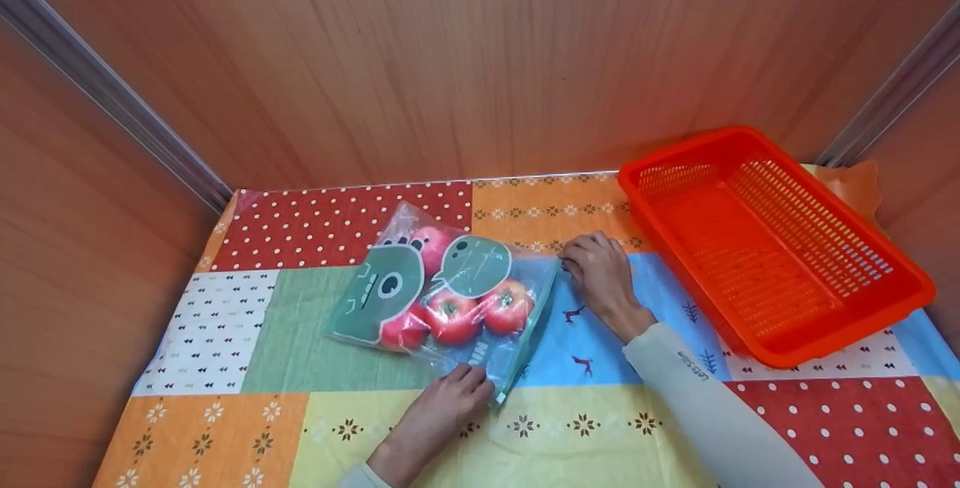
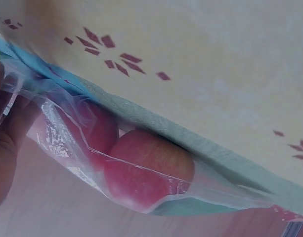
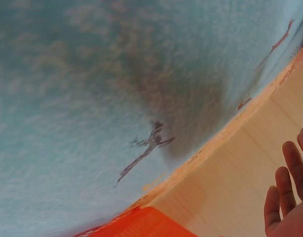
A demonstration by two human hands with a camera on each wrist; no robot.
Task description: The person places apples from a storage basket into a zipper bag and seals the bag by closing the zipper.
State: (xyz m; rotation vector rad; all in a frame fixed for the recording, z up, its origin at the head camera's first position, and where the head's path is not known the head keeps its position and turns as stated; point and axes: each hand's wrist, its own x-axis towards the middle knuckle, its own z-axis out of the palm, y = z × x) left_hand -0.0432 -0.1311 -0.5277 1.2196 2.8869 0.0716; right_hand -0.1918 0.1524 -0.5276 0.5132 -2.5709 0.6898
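A clear zip bag (image 1: 484, 357) with a green cartoon print lies on the patterned cloth, with several red apples (image 1: 452, 317) inside. Its green zip edge (image 1: 534, 315) faces right. At the near end of that edge, my left hand (image 1: 442, 413) grips the bag's plastic. My right hand (image 1: 600, 278) pinches the far corner of the zip edge. In the left wrist view, an apple (image 2: 149, 170) shows through the plastic, beside my left fingers (image 2: 22, 116). Only part of my right hand (image 3: 289, 197) appears in the right wrist view, its outer fingers loosely bent.
To the right stands a red plastic basket (image 1: 750, 248) with slotted walls and nothing in it. An orange piece (image 1: 855, 184) sticks out behind it. Wood-grain panels (image 1: 465, 61) close off the back and both sides of the table.
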